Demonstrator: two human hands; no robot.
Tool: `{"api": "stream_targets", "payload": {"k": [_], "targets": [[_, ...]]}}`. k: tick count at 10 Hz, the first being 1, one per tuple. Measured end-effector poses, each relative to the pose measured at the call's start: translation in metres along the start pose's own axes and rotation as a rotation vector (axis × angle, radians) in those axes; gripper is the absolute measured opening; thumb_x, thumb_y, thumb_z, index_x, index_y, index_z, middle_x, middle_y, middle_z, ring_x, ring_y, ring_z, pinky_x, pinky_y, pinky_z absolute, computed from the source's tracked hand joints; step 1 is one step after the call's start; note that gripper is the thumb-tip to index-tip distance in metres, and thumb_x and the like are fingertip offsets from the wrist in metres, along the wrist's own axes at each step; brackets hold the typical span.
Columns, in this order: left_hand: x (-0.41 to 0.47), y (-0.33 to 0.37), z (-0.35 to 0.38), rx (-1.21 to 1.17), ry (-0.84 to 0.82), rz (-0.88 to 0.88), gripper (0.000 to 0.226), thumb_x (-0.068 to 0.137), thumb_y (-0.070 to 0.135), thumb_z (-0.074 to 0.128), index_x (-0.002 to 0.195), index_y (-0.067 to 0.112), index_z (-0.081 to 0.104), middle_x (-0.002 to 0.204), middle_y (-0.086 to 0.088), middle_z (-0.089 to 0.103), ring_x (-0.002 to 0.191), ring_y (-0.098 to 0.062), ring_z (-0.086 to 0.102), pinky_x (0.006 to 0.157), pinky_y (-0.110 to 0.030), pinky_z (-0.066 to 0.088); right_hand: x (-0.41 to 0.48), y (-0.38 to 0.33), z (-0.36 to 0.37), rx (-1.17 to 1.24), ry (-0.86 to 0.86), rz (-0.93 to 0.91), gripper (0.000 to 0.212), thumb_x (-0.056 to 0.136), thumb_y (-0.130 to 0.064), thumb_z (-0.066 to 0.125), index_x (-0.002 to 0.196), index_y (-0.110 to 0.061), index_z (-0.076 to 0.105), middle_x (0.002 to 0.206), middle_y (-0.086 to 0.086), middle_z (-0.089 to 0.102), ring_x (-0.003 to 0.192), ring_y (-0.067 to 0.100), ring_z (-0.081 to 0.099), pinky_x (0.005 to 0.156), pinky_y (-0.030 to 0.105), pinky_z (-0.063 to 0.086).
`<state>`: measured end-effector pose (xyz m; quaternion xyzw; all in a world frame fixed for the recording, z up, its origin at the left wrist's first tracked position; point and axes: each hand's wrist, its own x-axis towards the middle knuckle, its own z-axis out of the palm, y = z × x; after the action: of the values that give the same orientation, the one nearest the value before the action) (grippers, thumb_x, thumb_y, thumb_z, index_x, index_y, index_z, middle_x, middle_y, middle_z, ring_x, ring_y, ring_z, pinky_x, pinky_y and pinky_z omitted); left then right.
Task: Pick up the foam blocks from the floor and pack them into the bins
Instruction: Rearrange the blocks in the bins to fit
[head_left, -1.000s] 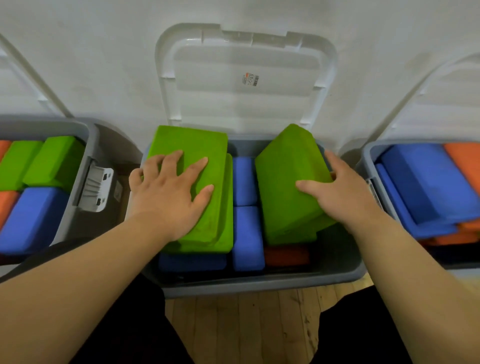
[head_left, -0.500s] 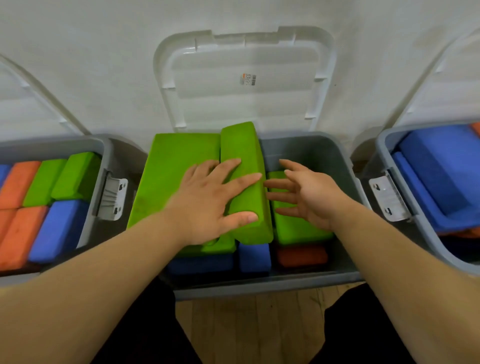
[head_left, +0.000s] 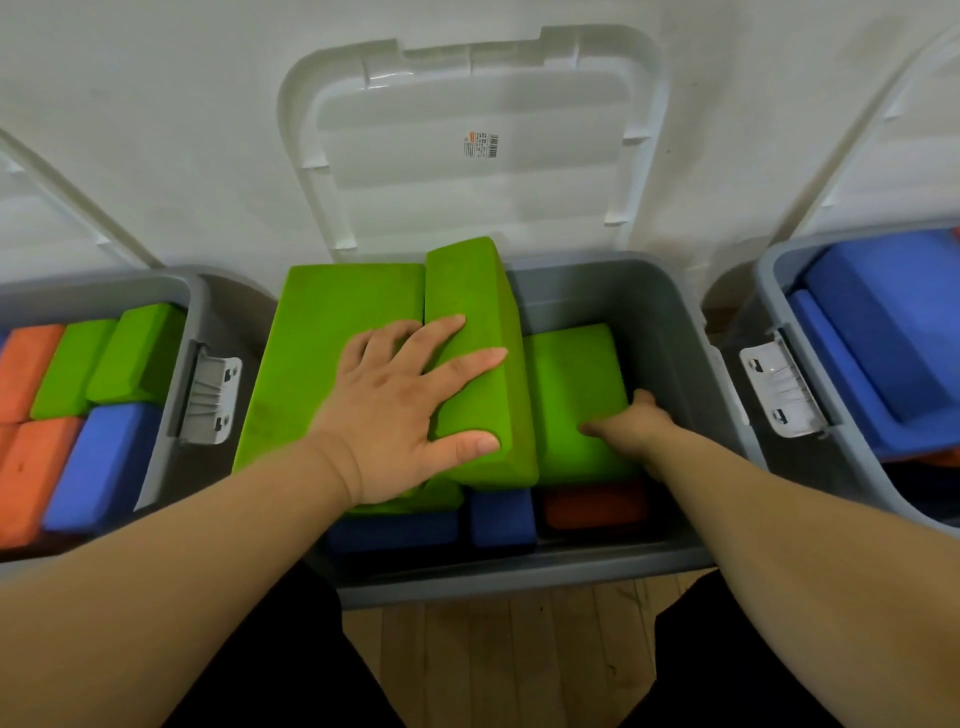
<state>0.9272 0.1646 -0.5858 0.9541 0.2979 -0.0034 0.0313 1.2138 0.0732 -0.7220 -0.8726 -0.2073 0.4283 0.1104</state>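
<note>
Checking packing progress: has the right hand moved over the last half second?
Yes. The right hand has dropped deeper into the middle bin, toward its right wall, beside the low green block.

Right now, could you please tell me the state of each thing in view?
middle bin, open, partly filled
lid, raised, leaning back
left hand, flat, fingers spread
right hand, down inside the bin, fingers hidden
wide green block, tilted, under left hand
narrow green block, on edge, under left hand
low green block, flat, touched by right hand
left bin, open
right bin, open
</note>
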Motion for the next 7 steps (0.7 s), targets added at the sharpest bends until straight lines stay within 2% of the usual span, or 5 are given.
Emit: {"api": "stream_targets", "payload": {"k": [1, 4, 5, 6, 7], "targets": [[0.001, 0.000, 0.000, -0.001, 0.006, 0.000, 0.077, 0.086, 0.090, 0.016, 0.153, 0.053, 0.024, 0.161, -0.002, 0.034, 0.136, -0.038, 0.038, 0.110, -0.057, 0.032, -0.005, -0.007, -0.007, 0.108, -0.006, -0.068, 0.097, 0.087, -0.040, 0.079, 0.160, -0.025, 0.016, 0.155, 0.021, 0.028, 0.129, 0.046, 0.045, 0.101, 0.049, 0.046], [-0.001, 0.000, 0.002, -0.017, 0.009, -0.010, 0.078, 0.086, 0.091, 0.016, 0.154, 0.054, 0.023, 0.162, 0.000, 0.033, 0.138, -0.038, 0.038, 0.112, -0.057, 0.030, -0.020, -0.008, -0.016, 0.137, -0.127, -0.078, 0.121, 0.074, -0.016, 0.090, 0.163, -0.025, 0.008, 0.151, 0.016, 0.044, 0.131, 0.041, 0.049, 0.108, 0.053, 0.046], [-0.001, 0.000, 0.001, -0.022, 0.014, -0.010, 0.078, 0.086, 0.090, 0.017, 0.155, 0.053, 0.022, 0.162, -0.001, 0.032, 0.138, -0.038, 0.037, 0.112, -0.056, 0.030, -0.042, -0.023, -0.039, -0.087, -0.045, -0.188, 0.132, 0.070, -0.024, 0.093, 0.163, -0.033, -0.001, 0.155, 0.019, 0.041, 0.133, 0.042, 0.050, 0.108, 0.052, 0.047], [-0.002, 0.000, 0.003, -0.023, 0.026, -0.003, 0.078, 0.087, 0.090, 0.018, 0.154, 0.053, 0.024, 0.162, -0.001, 0.033, 0.137, -0.037, 0.037, 0.111, -0.056, 0.030, -0.076, -0.034, -0.075, -0.120, 0.173, -0.319, 0.118, 0.072, -0.040, 0.091, 0.163, -0.028, 0.016, 0.156, 0.015, 0.043, 0.135, 0.038, 0.050, 0.108, 0.046, 0.046], [-0.001, 0.001, 0.004, -0.029, 0.028, 0.000, 0.078, 0.086, 0.090, 0.019, 0.154, 0.052, 0.026, 0.161, -0.001, 0.034, 0.137, -0.037, 0.038, 0.111, -0.056, 0.031, -0.101, -0.038, -0.100, 0.037, 0.461, -0.459, 0.084, 0.079, -0.051, 0.082, 0.150, -0.025, 0.045, 0.142, 0.006, 0.055, 0.129, 0.030, 0.052, 0.101, 0.039, 0.043]]}}
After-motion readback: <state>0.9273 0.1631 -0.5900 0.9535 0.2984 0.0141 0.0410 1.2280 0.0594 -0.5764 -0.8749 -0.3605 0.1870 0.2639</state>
